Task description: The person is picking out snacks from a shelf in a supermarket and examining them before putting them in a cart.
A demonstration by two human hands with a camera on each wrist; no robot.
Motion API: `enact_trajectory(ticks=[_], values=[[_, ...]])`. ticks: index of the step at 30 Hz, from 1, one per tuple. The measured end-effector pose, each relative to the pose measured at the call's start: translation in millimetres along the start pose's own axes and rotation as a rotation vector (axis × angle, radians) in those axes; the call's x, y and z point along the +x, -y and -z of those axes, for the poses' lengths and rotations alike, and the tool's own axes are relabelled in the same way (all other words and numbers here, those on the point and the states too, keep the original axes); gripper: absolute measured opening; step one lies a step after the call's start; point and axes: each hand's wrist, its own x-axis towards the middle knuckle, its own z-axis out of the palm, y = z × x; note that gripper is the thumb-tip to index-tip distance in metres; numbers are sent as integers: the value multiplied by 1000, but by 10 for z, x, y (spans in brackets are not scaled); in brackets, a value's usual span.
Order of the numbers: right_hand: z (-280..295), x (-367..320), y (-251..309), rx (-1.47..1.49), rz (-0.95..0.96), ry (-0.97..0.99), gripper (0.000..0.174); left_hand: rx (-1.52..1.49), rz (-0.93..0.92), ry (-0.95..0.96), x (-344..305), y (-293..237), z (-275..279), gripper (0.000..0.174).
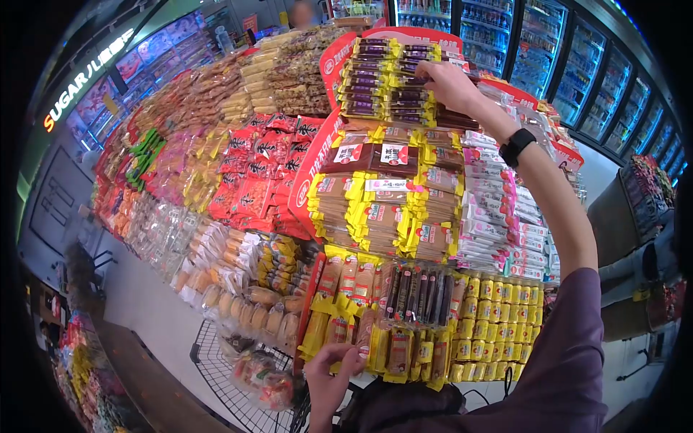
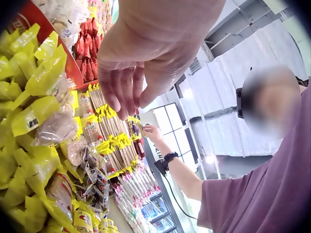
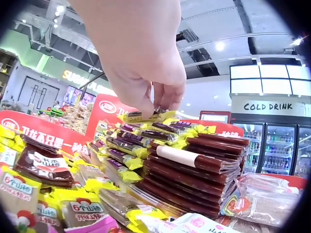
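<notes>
At the top of the display, my right hand (image 1: 453, 88) reaches over rows of purple-and-yellow wrapped snack bars (image 1: 367, 79). In the right wrist view its thumb and fingers pinch a yellow-ended snack bar (image 3: 133, 117) on top of the stack. Beside that stack lies a pile of dark red flat snack packs (image 3: 184, 182). My left hand (image 1: 330, 379) hovers low at the front, fingers loosely bent and holding nothing. Closest to it are yellow-ended packets (image 1: 339, 328) in the bottom tier. In the left wrist view the fingers hang away from the packets.
Red signboards (image 1: 312, 162) divide the tiers. Red snack bags (image 1: 263, 159) fill the left side, pink-and-white sticks (image 1: 491, 202) the right. A wire shopping cart (image 1: 216, 368) stands at lower left. Drink fridges (image 1: 538, 43) line the back.
</notes>
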Motion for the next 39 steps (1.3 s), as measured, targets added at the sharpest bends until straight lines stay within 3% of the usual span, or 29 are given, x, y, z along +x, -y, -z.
enact_trajectory(ticks=[8, 11, 15, 22, 26, 39], values=[[-243, 78, 12, -174, -16, 29, 28, 10, 34, -14, 35, 26, 37, 9], [-244, -25, 157, -232, 130, 17, 48, 11, 31, -6, 64, 14, 14, 6], [-422, -103, 235, -424, 115, 115, 70, 38, 32, 25, 109, 31, -7, 3], [-659, -111, 227, -479, 49, 15, 64, 71, 41, 38, 155, -23, -74, 4], [-728, -89, 264, -556, -51, 57, 66, 55, 52, 30, 163, -34, -82, 6], [-520, 23, 233, -357, -94, 329, 75, 23, -17, 22, 41, -118, -69, 6]])
